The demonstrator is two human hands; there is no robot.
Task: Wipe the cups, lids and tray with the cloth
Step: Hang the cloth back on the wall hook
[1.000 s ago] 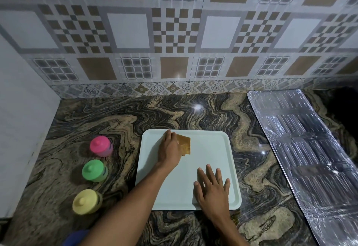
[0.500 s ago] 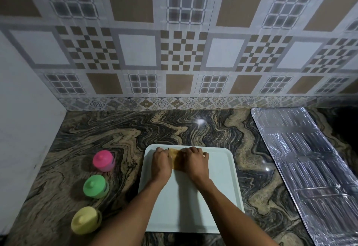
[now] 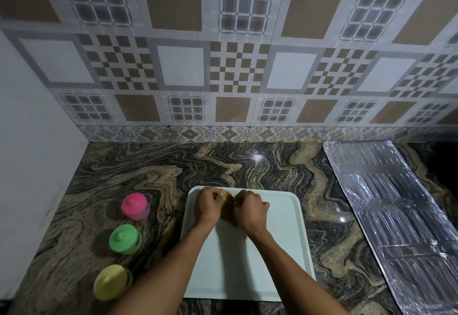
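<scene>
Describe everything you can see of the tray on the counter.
The tray is pale whitish-green, roughly square with rounded corners and a low raised rim, plastic by its look. It lies flat on the marbled counter, between three lidded cups and a foil sheet. Near its far edge the left hand and right hand hold a tan cloth; both forearms cross above it.

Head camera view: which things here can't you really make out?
Cloth: head view, mostly covered by the left hand and right hand; only a tan strip shows between them, so its size and folds are unclear.
Pink lidded cup, green lidded cup, yellow lidded cup: head view, all closed, so the insides are hidden.
Shiny foil sheet: head view, cut off by the right and bottom edges.
</scene>
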